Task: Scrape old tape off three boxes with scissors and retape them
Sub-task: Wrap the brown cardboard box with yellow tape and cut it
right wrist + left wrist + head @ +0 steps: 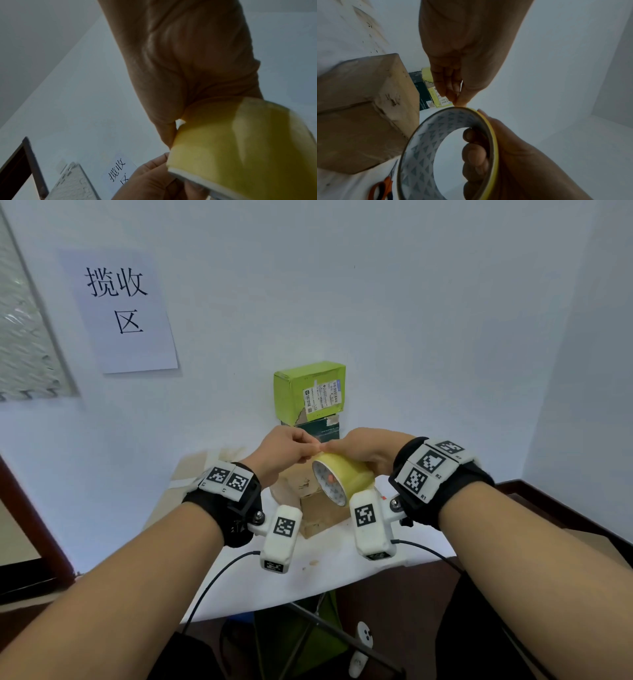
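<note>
My right hand [368,451] grips the yellow tape roll [342,481], fingers curled through its core, held above the brown box [317,510] on the bench [239,583]. My left hand [282,453] pinches at the roll's top edge. Scissors [382,186] lie by the brown box; a green box [308,390] stands stacked at the far wall.

We seem to be in a parcel collection corner of a plain office or courier room. A paper sign [120,309] taped to the white wall on the far left reads 揽收区, a pickup area. Against the far wall a green carton [308,392] with a printed shipping label [323,398] sits on a darker box [322,428]. Nearer, a worn brown cardboard box [315,508] rests on a small white-covered table [342,570]. Orange-handled scissors [383,188] lie beside it. A dark wooden frame [30,529] edges the near left.
</note>
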Action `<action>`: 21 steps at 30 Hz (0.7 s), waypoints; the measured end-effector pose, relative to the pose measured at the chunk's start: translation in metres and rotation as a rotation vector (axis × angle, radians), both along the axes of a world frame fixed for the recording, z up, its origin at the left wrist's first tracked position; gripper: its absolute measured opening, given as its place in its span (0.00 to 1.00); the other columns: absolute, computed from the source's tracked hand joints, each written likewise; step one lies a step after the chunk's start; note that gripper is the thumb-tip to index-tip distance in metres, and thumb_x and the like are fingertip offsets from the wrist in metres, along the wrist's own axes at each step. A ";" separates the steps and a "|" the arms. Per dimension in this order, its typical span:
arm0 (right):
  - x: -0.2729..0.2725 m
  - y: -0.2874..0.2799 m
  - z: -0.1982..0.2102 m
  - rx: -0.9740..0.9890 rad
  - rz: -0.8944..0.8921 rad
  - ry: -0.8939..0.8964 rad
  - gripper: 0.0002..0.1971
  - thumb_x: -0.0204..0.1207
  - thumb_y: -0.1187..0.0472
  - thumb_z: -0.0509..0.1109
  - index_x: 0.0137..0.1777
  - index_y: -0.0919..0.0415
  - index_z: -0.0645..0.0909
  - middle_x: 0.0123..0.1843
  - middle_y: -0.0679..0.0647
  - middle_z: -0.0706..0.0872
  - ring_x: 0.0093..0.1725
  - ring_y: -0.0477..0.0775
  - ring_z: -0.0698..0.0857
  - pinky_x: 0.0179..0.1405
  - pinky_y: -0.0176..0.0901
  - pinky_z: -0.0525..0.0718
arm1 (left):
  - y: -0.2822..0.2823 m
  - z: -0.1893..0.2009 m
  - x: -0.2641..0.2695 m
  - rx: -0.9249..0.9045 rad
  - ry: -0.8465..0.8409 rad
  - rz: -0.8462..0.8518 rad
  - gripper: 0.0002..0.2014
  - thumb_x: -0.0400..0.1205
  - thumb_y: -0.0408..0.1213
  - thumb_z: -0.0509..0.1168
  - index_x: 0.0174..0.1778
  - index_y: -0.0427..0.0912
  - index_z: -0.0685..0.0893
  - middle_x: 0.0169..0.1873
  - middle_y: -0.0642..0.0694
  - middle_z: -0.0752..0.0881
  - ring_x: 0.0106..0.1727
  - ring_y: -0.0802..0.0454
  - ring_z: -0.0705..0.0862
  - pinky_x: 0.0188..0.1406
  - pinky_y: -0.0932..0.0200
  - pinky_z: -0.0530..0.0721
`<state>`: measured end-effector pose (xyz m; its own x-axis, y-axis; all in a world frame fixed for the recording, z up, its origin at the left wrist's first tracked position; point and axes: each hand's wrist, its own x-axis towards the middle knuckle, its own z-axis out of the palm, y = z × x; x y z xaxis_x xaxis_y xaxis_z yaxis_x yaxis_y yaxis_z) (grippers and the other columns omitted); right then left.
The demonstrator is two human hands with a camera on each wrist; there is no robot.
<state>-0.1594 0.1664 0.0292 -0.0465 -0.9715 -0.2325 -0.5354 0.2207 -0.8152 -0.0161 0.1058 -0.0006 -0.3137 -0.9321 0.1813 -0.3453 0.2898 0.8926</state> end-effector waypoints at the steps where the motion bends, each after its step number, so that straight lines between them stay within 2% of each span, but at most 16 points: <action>1: 0.001 0.001 0.000 0.012 0.005 0.021 0.21 0.80 0.43 0.65 0.50 0.64 0.75 0.47 0.60 0.85 0.56 0.62 0.85 0.62 0.58 0.83 | 0.000 -0.001 0.000 -0.005 -0.006 -0.002 0.04 0.78 0.29 0.71 0.37 0.37 0.86 0.31 0.47 0.84 0.32 0.57 0.78 0.35 0.69 0.81; 3: 0.000 0.001 -0.006 0.049 0.014 0.087 0.24 0.80 0.42 0.63 0.59 0.66 0.74 0.53 0.61 0.85 0.58 0.63 0.85 0.62 0.58 0.83 | -0.001 -0.001 0.002 -0.008 0.005 0.011 0.03 0.78 0.30 0.72 0.40 0.35 0.87 0.31 0.48 0.84 0.32 0.57 0.78 0.36 0.68 0.81; 4: 0.000 0.001 -0.010 0.068 0.019 0.093 0.24 0.81 0.43 0.63 0.60 0.66 0.74 0.53 0.61 0.85 0.55 0.62 0.86 0.60 0.56 0.84 | -0.002 0.000 0.003 -0.009 0.021 0.021 0.03 0.78 0.30 0.72 0.42 0.33 0.87 0.31 0.48 0.84 0.32 0.58 0.78 0.36 0.68 0.81; 7: 0.004 0.002 -0.018 0.166 -0.005 -0.044 0.19 0.83 0.47 0.62 0.50 0.67 0.74 0.35 0.58 0.87 0.35 0.54 0.86 0.38 0.46 0.87 | -0.006 0.000 0.006 -0.020 0.019 0.030 0.05 0.78 0.30 0.72 0.45 0.30 0.87 0.30 0.50 0.84 0.31 0.59 0.78 0.35 0.70 0.80; 8: 0.006 0.001 -0.020 0.167 -0.002 -0.055 0.20 0.83 0.46 0.62 0.51 0.67 0.75 0.37 0.59 0.87 0.37 0.55 0.87 0.40 0.46 0.88 | -0.007 -0.003 0.007 -0.020 0.016 0.034 0.04 0.78 0.30 0.72 0.44 0.32 0.87 0.31 0.50 0.84 0.32 0.58 0.78 0.36 0.69 0.80; 10: 0.007 0.000 -0.023 0.129 -0.002 -0.029 0.27 0.80 0.39 0.62 0.58 0.67 0.75 0.51 0.62 0.87 0.50 0.60 0.87 0.56 0.55 0.86 | -0.010 -0.009 0.009 -0.016 0.028 0.036 0.02 0.78 0.30 0.71 0.41 0.37 0.86 0.33 0.48 0.84 0.34 0.57 0.78 0.38 0.67 0.80; 11: 0.006 0.000 -0.025 0.127 -0.004 -0.040 0.30 0.78 0.37 0.62 0.62 0.66 0.74 0.57 0.63 0.85 0.56 0.62 0.86 0.60 0.57 0.84 | -0.011 -0.012 0.011 -0.011 0.040 0.040 0.03 0.79 0.31 0.71 0.40 0.38 0.86 0.33 0.47 0.83 0.34 0.56 0.78 0.39 0.66 0.80; 12: 0.004 0.000 -0.027 0.134 0.003 -0.081 0.32 0.78 0.37 0.62 0.66 0.66 0.73 0.60 0.63 0.84 0.57 0.62 0.85 0.59 0.56 0.84 | -0.013 -0.016 0.013 -0.002 0.056 0.051 0.03 0.79 0.31 0.71 0.39 0.39 0.86 0.34 0.47 0.83 0.34 0.56 0.78 0.40 0.66 0.80; 15: -0.002 0.004 -0.032 0.201 0.081 -0.211 0.24 0.83 0.46 0.61 0.70 0.64 0.72 0.55 0.59 0.84 0.47 0.54 0.84 0.44 0.45 0.86 | -0.016 -0.026 0.016 0.018 0.084 0.071 0.03 0.79 0.32 0.71 0.40 0.39 0.86 0.34 0.46 0.83 0.34 0.56 0.77 0.39 0.67 0.80; 16: -0.003 0.005 -0.034 0.224 0.092 -0.238 0.23 0.83 0.48 0.62 0.70 0.64 0.71 0.54 0.59 0.83 0.47 0.54 0.84 0.45 0.45 0.85 | -0.015 -0.029 0.015 0.019 0.081 0.065 0.03 0.79 0.32 0.71 0.40 0.38 0.86 0.34 0.46 0.83 0.35 0.56 0.77 0.38 0.67 0.79; 20: -0.001 0.005 -0.038 0.231 0.077 -0.171 0.27 0.81 0.47 0.65 0.71 0.66 0.69 0.65 0.65 0.81 0.62 0.63 0.82 0.63 0.56 0.81 | -0.013 -0.037 0.012 -0.025 0.062 0.076 0.03 0.78 0.33 0.73 0.38 0.40 0.87 0.34 0.50 0.85 0.36 0.58 0.79 0.41 0.66 0.79; 21: 0.000 0.004 -0.039 0.231 0.077 -0.151 0.26 0.81 0.47 0.64 0.70 0.66 0.69 0.64 0.65 0.82 0.63 0.64 0.82 0.66 0.57 0.80 | -0.014 -0.037 0.012 -0.036 0.069 0.086 0.03 0.78 0.33 0.73 0.38 0.41 0.87 0.34 0.51 0.85 0.36 0.58 0.79 0.41 0.66 0.79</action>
